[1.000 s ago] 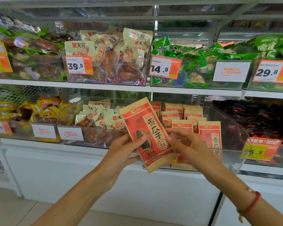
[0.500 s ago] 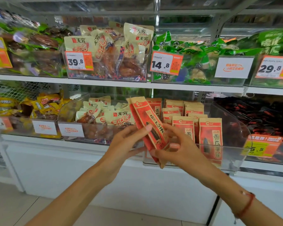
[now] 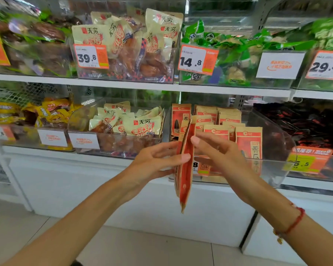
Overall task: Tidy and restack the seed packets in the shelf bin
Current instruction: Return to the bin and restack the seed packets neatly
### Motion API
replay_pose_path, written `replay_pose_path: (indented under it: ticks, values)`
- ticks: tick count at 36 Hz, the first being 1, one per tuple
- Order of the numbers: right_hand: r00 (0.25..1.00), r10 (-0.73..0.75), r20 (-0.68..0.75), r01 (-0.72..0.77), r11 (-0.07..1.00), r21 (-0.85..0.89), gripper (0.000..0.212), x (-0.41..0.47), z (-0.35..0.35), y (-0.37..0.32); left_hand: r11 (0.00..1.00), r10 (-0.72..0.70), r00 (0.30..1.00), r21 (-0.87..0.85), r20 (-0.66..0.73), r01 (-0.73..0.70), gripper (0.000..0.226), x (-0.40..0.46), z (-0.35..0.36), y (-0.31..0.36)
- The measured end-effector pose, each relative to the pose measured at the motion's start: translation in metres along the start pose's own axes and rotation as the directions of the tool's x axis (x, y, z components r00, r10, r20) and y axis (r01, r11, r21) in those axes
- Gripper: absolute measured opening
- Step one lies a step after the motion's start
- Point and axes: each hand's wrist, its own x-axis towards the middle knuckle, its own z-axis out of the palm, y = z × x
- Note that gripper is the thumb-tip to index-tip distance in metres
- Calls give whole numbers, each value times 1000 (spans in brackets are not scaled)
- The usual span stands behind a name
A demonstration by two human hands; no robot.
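Seed packet [image 3: 185, 166] hangs edge-on, pressed between straight fingers of both hands, left hand [image 3: 154, 162] and right hand [image 3: 219, 156], before the clear shelf bin [image 3: 273, 143] of upright packets.

Bright, even light; wide-angle bending at the edges, with blurred upper corners.

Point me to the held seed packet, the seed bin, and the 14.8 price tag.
held seed packet [image 3: 185, 169], head view, red side face.
seed bin [image 3: 273, 139], head view, clear right wall.
14.8 price tag [image 3: 192, 61], head view, white number panel.
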Motion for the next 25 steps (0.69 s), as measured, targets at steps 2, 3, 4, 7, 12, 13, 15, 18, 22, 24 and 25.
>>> replay_pose_path:
  ticks: [2, 3, 4, 7, 12, 13, 15, 18, 22, 24, 25]
  values:
    - [999, -30, -15, 30, 999, 26, 28, 0, -1, 2, 1000, -3, 1000, -19, -25, 2, 52, 1, 1, -2]
    - [998, -52, -29, 53, 998, 36, 22, -1, -1, 2, 1000, -3, 999, -24, -36, 2, 54, 2, 1, -3]
    - [996, -72, -47, 74, 996, 42, 18, -1, -1, 2, 1000, -1, 999, -24, -42, 0, 57, 2, 2, -3]
    - [991, -105, -87, 109, 993, 49, 14, 0, -1, 3, 1000, -1, 999, -30, -46, 0, 67, 2, 4, -3]
    - [992, -113, -57, 115, 993, 39, 21, 0, -1, 3, 998, 19, 994, -55, -105, -25, 67, 3, 8, -3]
    - [992, -120, -27, 121, 992, 32, 24, -1, -1, 4, 997, 27, 992, -72, -124, -37, 65, 3, 6, -3]
    - [989, -142, 42, 142, 990, 0, 30, -3, 4, 4, 990, 52, 986, -120, -157, -71, 63, 3, 2, -1]
    - [970, -228, 83, 234, 969, -77, 41, -8, 14, 8, 976, 90, 967, -173, -238, -133, 62, 3, -3, 3]
    - [964, -256, 74, 261, 962, -78, 42, -9, 17, 10, 962, 104, 935, -203, -340, -181, 68, 0, 3, 6]
    - [964, -257, 72, 263, 959, -101, 38, -9, 18, 10, 953, 122, 911, -210, -393, -218, 64, -1, 7, 6]
    - [966, -251, 63, 257, 958, -126, 40, -10, 20, 11, 950, 134, 898, -203, -418, -236, 61, -1, 9, 7]
